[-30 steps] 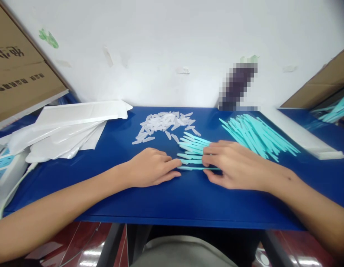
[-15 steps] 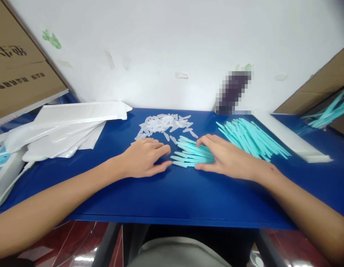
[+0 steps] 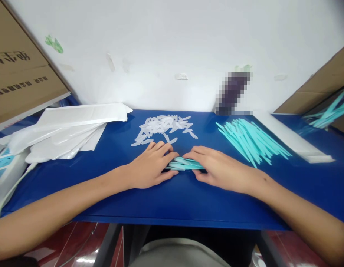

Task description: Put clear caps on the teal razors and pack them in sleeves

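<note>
Turquoise sticks, fanned out earlier, are now bunched together, held in both hands.

Before us lie smooth, plastic-looking sticks, frosted, translucent slips, a smooth, faintly glossy table, shiny film-like bags, a matt cardboard box, a plastic power strip and glossy tiles.

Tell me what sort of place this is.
Probably a workshop bench for handwork: a pile of turquoise sticks and a heap of small translucent pieces lie on a blue table set against a wall.
</note>
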### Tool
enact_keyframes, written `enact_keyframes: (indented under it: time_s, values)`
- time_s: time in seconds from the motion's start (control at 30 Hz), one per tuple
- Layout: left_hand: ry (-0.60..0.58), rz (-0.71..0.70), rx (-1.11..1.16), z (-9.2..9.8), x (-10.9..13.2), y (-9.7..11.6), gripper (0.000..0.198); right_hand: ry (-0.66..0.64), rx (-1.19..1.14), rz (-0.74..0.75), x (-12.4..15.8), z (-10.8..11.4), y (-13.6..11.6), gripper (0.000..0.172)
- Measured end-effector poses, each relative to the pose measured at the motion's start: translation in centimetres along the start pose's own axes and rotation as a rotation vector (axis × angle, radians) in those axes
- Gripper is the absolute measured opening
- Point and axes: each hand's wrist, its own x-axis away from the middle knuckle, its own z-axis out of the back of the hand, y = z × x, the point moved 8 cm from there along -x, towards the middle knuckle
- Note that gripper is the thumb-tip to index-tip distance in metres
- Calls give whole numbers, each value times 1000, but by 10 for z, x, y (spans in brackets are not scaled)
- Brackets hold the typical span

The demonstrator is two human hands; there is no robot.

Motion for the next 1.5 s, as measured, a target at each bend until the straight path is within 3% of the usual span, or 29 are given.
enact_keyframes:
  time_s: [0.13,0.33,0.47,0.63,0.73,0.83,1.0,1.07,1.13,1.23,1.33,1.5]
  values:
    - [-10,5,33,-3,-3,8,28,35,230,-13,-3,-5,-9,25]
    - [2,33,193,-5,-7,10,17,32,221,-28,-7,-7,-7,10]
    - [65,50,385,-1,-6,10,18,36,167,39,-6,-4,-12,5]
    - [128,28,429,5,-3,8,15,43,129,59,-8,-3,-12,11]
    - [204,14,451,15,0,5,28,73,74,42,-7,0,-4,12]
    - [354,4,499,31,5,2,43,213,-120,31,-2,14,6,17]
    - [503,34,461,45,8,-11,27,791,-817,-120,16,53,45,12]
    - [483,32,298,51,6,-24,26,952,-983,-160,20,57,57,19]
    - [441,53,-10,62,7,-46,28,1015,-1030,-180,20,57,63,24]
    - [460,314,-313,95,28,-110,39,1021,-1042,-226,16,45,71,31]
    - [366,534,-422,113,61,-169,62,927,-1063,-300,7,25,77,40]
    - [-3,813,-326,89,101,-235,88,842,-1123,-310,0,13,74,44]
